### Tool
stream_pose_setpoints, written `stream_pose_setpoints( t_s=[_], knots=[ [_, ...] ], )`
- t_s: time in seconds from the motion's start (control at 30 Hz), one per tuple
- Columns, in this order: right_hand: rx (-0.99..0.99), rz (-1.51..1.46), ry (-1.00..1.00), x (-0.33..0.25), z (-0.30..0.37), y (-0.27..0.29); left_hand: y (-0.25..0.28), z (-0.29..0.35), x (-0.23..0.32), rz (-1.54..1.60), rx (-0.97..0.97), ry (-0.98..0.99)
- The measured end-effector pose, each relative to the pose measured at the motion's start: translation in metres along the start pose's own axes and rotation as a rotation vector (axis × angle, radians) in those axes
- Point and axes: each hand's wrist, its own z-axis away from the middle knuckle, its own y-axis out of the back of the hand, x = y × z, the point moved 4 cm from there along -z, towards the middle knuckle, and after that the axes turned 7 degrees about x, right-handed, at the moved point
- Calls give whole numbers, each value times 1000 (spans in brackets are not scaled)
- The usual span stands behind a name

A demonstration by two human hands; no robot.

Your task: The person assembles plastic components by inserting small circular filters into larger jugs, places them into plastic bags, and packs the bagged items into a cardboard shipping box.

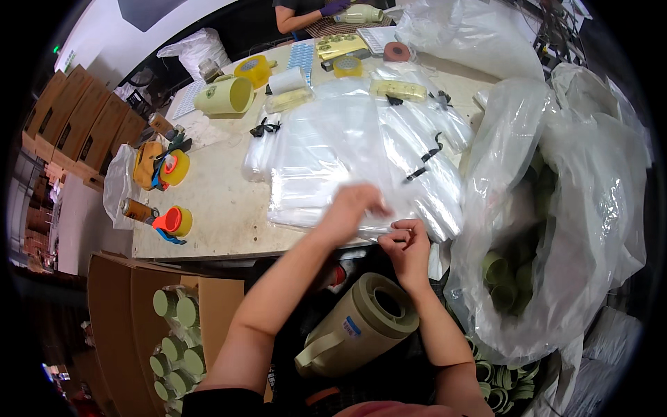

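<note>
A stack of clear plastic bags [326, 153] lies flat on the table in front of me. My left hand [354, 212] is over the near part of the stack, its curled fingers smeared by motion. At the stack's near right edge, my right hand [408, 254] has thumb and fingers pinched together on the edge of a plastic bag; the fingertips partly hide the grip. Below my hands, a large olive-beige jug [347, 333] with a side handle and a round dark opening rests tilted at my lap, touched by neither hand.
An open carton [111, 333] at lower left holds several green cylindrical pieces. Tape dispensers [174, 221] stand on the table's left side, a pale green jug [226, 95] farther back. A big plastic sack [590, 181] with green parts bulges at right. Across the table, a person's purple-gloved hand [335, 7] works.
</note>
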Motion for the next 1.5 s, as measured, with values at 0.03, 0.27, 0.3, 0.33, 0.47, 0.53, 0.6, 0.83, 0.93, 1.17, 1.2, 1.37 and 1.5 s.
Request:
stream_pose_setpoints(
  t_s=[0.03, 0.27, 0.3, 0.33, 0.47, 0.53, 0.6, 0.83, 0.93, 1.17, 1.2, 1.37, 1.5],
  knots=[
    [20, -69, 20, -1, 0, -3, -17, 27, -15, 29, 73, 236],
    [-11, 53, 289, -16, 14, 8, -14, 84, -14, 647, 316, 391],
    [32, -23, 247, -19, 15, 10, -14, 87, -4, 760, 357, 358],
    [125, -113, 75, -3, 8, 21, -10, 92, 5, 822, 419, 289],
    [-298, 193, 158, -9, 21, 4, -28, 105, 1, 23, 97, 147],
    [-135, 164, 131, -9, 19, 14, -16, 112, -13, 379, 306, 321],
    [123, -7, 366, 18, 6, 53, -7, 118, -2, 960, 380, 287],
    [403, -315, -43, 47, 36, 79, 25, 131, -37, 30, 409, 365],
    [441, 170, 542, 4, 108, 46, 32, 171, 28, 24, 334, 120],
    [-409, 309, 154, 50, 218, 15, 33, 330, 79, -564, 444, -31],
    [-490, 210, -11, 52, 234, 5, 30, 357, 63, -608, 536, -34],
    [-994, 322, -95, 43, 250, -72, 32, 464, 29, -954, 951, -99],
    [-1248, 299, 32, -43, 266, -173, 120, 522, 96, -1218, 1113, 321]
  ],
)
